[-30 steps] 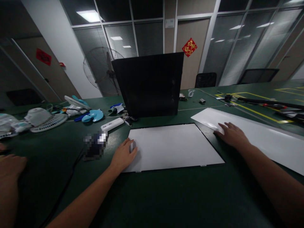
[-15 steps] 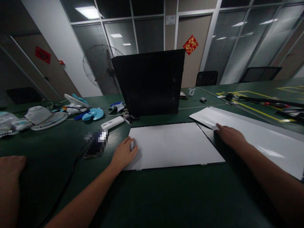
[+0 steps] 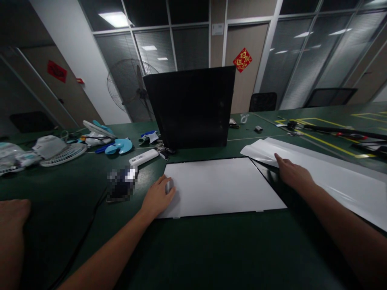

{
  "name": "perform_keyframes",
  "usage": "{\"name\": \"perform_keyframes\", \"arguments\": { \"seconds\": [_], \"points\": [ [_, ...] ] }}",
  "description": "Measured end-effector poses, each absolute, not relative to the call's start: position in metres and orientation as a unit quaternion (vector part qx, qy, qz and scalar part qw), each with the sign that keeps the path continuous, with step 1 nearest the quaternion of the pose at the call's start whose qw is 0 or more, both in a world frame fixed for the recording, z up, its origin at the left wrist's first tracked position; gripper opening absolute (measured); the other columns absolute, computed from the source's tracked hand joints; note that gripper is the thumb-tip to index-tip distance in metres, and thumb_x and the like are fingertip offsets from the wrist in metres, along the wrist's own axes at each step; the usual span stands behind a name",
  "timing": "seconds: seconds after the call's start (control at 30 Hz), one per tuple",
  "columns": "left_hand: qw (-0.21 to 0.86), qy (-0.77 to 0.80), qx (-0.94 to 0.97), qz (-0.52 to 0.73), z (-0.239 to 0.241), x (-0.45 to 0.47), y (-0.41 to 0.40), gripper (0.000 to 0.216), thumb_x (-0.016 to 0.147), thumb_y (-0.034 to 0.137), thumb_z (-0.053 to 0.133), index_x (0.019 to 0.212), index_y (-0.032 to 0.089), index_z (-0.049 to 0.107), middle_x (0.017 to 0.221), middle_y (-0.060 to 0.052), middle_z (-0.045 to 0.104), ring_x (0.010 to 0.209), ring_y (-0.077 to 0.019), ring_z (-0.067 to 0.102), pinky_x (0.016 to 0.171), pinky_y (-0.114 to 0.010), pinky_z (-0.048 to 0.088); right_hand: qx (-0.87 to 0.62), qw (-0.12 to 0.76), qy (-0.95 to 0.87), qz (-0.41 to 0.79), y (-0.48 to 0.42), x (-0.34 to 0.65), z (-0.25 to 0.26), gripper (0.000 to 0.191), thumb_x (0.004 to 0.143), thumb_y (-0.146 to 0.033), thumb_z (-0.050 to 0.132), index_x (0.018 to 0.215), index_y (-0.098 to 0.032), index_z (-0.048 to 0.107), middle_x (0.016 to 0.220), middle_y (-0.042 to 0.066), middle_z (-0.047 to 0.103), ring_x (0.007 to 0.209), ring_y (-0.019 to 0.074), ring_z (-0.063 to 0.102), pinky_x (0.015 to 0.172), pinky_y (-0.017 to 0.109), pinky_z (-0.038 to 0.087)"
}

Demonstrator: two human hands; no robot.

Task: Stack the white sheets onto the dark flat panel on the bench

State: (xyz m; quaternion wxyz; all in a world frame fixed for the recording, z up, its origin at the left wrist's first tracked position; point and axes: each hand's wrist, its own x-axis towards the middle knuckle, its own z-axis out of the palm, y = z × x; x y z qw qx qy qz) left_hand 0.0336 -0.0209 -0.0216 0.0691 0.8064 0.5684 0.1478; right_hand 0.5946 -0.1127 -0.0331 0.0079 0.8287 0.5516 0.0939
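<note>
A white rectangular panel [image 3: 214, 187] with a thin dark rim lies flat on the table before me. My left hand [image 3: 159, 196] rests on its left edge, thumb and fingers apart, pressing on the white surface. To the right, my right hand [image 3: 293, 173] grips the left part of a large glossy white sheet [image 3: 329, 177]. The index finger stretches over the sheet; the thumb is hidden beneath. The sheet bows up near the fingers, and its left corner lies close to the panel's upper right corner.
Behind the panel stands a large black screen [image 3: 192, 108]. At left are a white power bank [image 3: 143, 157], a blurred-out device [image 3: 121, 184] with a cable, blue fan blades [image 3: 119, 146] and fan parts. Another person's hand [image 3: 13, 211] rests at the far left. A clear cup [image 3: 244, 118] stands behind.
The white sheet's left end has buckled and risen slightly under my right hand. My left hand stays on the panel, and the view has tilted a little.
</note>
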Motion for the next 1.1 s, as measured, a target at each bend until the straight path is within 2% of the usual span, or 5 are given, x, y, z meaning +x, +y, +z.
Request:
{"name": "perform_keyframes", "arguments": {
  "seconds": [0.13,0.37,0.67,0.87,1.1],
  "points": [
    [0.066,0.565,0.809,0.149,-0.022,0.033,-0.021,0.050,0.101,0.043,0.052,0.143,0.018,0.063,0.163,-0.017,0.049,0.145,-0.0346,0.054,0.123,-0.051,0.040,0.846,-0.021,0.525,0.094,-0.116,0.593,-0.024,0.080,0.098,-0.027,0.048,0.173,-0.023,0.019,0.157,0.024,0.050,0.109,0.0402,0.071,0.084,0.051,0.057],
    [0.060,0.568,0.808,0.145,-0.020,0.034,-0.022,0.050,0.101,0.042,0.053,0.142,0.017,0.064,0.161,-0.018,0.051,0.143,-0.0351,0.056,0.123,-0.051,0.041,0.859,-0.051,0.499,0.104,-0.121,0.580,-0.005,0.060,0.107,-0.049,0.028,0.137,-0.019,0.072,0.119,0.025,0.073,0.097,0.0373,0.072,0.078,0.048,0.051],
    [0.065,0.574,0.806,0.132,-0.017,0.034,-0.023,0.051,0.101,0.044,0.051,0.144,0.018,0.062,0.162,-0.017,0.049,0.146,-0.0339,0.053,0.124,-0.050,0.039,0.816,-0.145,0.510,0.229,-0.134,0.534,0.009,0.058,0.109,-0.047,0.030,0.128,-0.018,0.077,0.109,0.021,0.078,0.090,0.0374,0.074,0.075,0.045,0.052],
    [0.062,0.570,0.806,0.147,-0.019,0.034,-0.022,0.051,0.100,0.044,0.052,0.143,0.017,0.063,0.161,-0.018,0.051,0.146,-0.0358,0.053,0.123,-0.052,0.040,0.618,-0.198,0.720,0.246,-0.138,0.493,-0.001,0.034,0.104,-0.034,0.050,0.114,-0.025,0.081,0.109,0.005,0.082,0.092,0.0248,0.079,0.075,0.036,0.060],
    [-0.015,0.564,0.807,0.177,-0.008,0.042,-0.032,0.086,0.093,0.042,0.064,0.164,0.006,0.032,0.169,-0.024,0.036,0.154,-0.0400,0.040,0.128,-0.056,0.033,0.385,-0.173,0.881,0.213,-0.137,0.451,-0.012,0.028,0.095,-0.019,0.063,0.120,-0.019,0.076,0.113,0.007,0.081,0.094,0.0209,0.079,0.078,0.035,0.066]
  ]
}}
